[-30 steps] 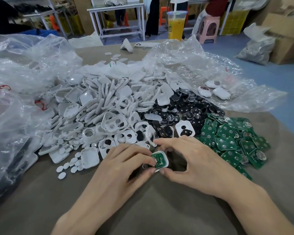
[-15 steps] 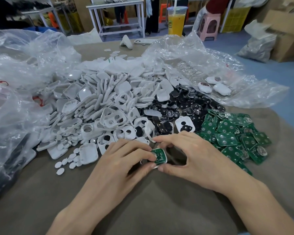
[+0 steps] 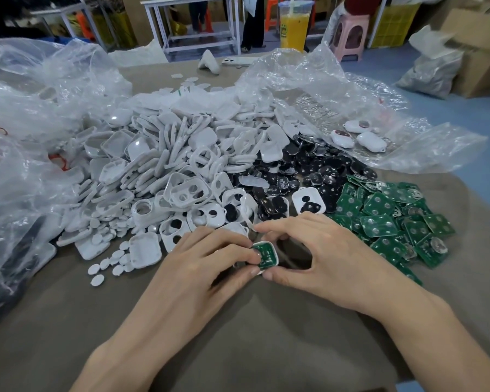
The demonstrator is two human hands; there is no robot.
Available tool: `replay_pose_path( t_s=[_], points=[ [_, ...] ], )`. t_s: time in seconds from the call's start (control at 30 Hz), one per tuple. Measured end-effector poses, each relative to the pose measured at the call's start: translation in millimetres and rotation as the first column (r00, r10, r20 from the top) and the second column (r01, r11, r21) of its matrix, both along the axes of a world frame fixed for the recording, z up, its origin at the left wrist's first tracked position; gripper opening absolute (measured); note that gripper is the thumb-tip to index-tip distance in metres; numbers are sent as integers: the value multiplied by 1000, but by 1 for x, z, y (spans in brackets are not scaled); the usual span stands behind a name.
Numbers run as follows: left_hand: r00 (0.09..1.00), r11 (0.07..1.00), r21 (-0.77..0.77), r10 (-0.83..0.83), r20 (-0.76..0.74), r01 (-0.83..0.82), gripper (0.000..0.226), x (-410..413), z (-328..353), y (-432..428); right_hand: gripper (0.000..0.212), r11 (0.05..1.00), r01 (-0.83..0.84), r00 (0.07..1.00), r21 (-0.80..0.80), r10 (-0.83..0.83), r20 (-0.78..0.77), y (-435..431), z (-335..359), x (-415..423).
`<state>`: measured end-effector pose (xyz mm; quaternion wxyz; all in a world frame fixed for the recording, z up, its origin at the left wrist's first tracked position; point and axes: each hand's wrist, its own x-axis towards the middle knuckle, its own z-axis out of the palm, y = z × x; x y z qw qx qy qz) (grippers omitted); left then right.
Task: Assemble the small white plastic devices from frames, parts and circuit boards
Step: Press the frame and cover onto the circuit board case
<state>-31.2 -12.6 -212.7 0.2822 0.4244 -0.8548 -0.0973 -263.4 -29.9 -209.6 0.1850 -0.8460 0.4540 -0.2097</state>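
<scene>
A small white frame with a green circuit board (image 3: 265, 257) seated in it is held just above the brown table (image 3: 238, 335), in front of the piles. My left hand (image 3: 198, 267) pinches its left side, one fingertip lying on the board. My right hand (image 3: 320, 256) holds its right side, thumb under the near edge and fingers curled over the far edge. Behind lie a big heap of white frames and covers (image 3: 164, 165), a patch of black rubber pads (image 3: 303, 171) and a pile of green circuit boards (image 3: 391, 222).
Crumpled clear plastic bags lie at the left (image 3: 26, 137) and back right (image 3: 365, 108); three finished white devices (image 3: 359, 137) rest on the right one. Small white oval caps (image 3: 108, 264) are scattered at the heap's near left. A cup of orange drink (image 3: 294, 26) stands at the far edge.
The hands and the device have stayed in nearly the same spot. The fingers shifted slightly around the frame, and the board now sits more squarely in it.
</scene>
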Motion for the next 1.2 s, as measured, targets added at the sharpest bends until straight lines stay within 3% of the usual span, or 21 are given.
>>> replay_pose_path(
  t_s=[0.33,0.6,0.8,1.2],
  points=[
    [999,1000,23,-14,32,13,26,1,2,2,54,1000,-12,1000,-6,12,23,1,1,2],
    [999,998,23,49,15,-50,26,1,5,6,25,997,-41,998,-60,43,36,0,-3,3],
    [984,985,39,171,-45,-170,22,12,4,14,23,998,-40,998,-56,42,35,-1,-4,2],
    [992,992,36,123,0,-123,27,11,2,12,23,998,-43,998,-52,45,42,0,-3,2]
  ],
)
